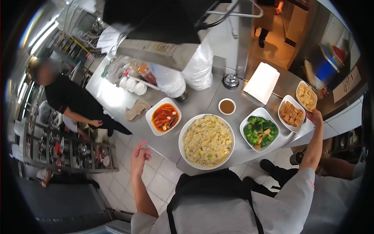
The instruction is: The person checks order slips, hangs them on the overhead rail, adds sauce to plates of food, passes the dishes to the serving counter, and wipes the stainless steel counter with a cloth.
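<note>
My left hand [140,156] is in the air off the counter's front edge, fingers apart, holding nothing. At the far right, my right hand [314,117] has its fingers on the near end of a white oval dish of pale yellow food [306,96]. Beside that dish is a white dish of brown fried pieces [291,114]. A square bowl of broccoli [260,129] stands further left. In front of me sits a large round bowl of fried rice [207,141]. To its left is a square bowl of red soup [164,117].
A small cup of brown sauce [227,106], a call bell [230,81] and a white tray [262,82] stand on the steel counter [202,102]. A crumpled cloth [137,109] lies at left. One person [74,95] stands left; another's sleeve [335,202] is close at right.
</note>
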Motion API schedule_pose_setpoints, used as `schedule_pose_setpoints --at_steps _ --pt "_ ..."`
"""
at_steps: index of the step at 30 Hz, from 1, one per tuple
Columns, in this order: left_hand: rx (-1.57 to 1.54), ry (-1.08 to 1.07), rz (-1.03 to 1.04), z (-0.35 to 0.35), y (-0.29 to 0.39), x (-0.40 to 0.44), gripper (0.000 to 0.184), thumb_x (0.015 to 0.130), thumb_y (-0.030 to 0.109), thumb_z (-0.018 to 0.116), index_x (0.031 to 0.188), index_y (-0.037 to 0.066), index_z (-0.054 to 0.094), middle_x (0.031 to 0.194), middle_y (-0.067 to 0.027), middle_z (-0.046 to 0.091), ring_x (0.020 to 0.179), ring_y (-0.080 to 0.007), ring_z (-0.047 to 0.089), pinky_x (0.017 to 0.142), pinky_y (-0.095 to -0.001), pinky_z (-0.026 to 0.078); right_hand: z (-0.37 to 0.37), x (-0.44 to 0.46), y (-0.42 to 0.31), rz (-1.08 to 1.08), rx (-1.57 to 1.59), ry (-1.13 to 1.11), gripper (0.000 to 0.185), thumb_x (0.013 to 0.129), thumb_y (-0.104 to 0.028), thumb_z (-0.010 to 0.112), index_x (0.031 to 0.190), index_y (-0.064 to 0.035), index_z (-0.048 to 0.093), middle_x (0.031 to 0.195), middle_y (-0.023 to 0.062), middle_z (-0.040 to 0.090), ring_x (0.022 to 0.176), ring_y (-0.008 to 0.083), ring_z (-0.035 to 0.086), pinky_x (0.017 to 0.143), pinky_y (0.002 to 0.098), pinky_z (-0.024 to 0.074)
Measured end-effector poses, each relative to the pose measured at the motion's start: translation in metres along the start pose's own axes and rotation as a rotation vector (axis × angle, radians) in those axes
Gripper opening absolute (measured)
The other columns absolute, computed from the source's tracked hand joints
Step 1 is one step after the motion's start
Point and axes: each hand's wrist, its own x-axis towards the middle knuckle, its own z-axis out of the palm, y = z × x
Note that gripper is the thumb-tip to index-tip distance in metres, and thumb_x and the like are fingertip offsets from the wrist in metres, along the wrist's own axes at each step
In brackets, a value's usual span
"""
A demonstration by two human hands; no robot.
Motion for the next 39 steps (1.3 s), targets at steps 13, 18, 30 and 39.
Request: schedule_pose_setpoints --at_steps 13,18,30,39 --pt "-0.074 -0.098 -0.118 0.022 -0.042 0.074 0.047 0.087 0.019 0.043 0.129 0.005 0.027 0.083 -0.0098 0.058 0.056 -0.0145 0.055 0.050 -0.0247 0.041 0.118 -0.155 -0.099 -0.696 -0.773 0.417 0.032 0.087 -0.028 0.050 0.105 -0.0036 0.060 0.064 0.0043 0.058 0.050 0.0095 0.052 0.046 0.0232 0.0425" --pt "-0.065 -0.157 -0.101 0.016 -0.048 0.066 0.044 0.085 0.020 0.044 0.125 0.005 0.031 0.081 -0.0091 0.059 0.056 -0.0141 0.055 0.050 -0.0248 0.040 0.185 -0.213 -0.099 -0.725 -0.703 0.172 0.026 0.086 -0.022 0.052 0.097 -0.0007 0.061 0.066 0.0053 0.058 0.047 0.0098 0.053 0.041 0.0237 0.0434" --pt "-0.086 -0.172 -0.067 -0.017 -0.075 0.066 0.031 0.083 0.015 0.041 0.114 0.007 0.039 0.076 -0.0093 0.060 0.053 -0.0141 0.054 0.048 -0.0231 0.039 0.322 -0.098 -0.005 -0.233 -1.220 0.156 0.025 0.073 -0.012 0.056 0.094 0.0007 0.062 0.104 0.0222 0.059 0.100 0.0351 0.056 0.083 0.0416 0.0467" --pt "-0.154 -0.057 -0.187 -0.039 -0.111 0.057 0.032 0.084 0.017 0.042 0.115 0.010 0.038 0.075 -0.0093 0.058 0.054 -0.0142 0.055 0.046 -0.0219 0.040 0.329 -0.052 0.022 -0.215 -0.928 0.434 0.041 0.073 -0.011 0.058 0.112 -0.0021 0.048 0.109 0.0223 0.054 0.104 0.0338 0.054 0.085 0.0411 0.0460"
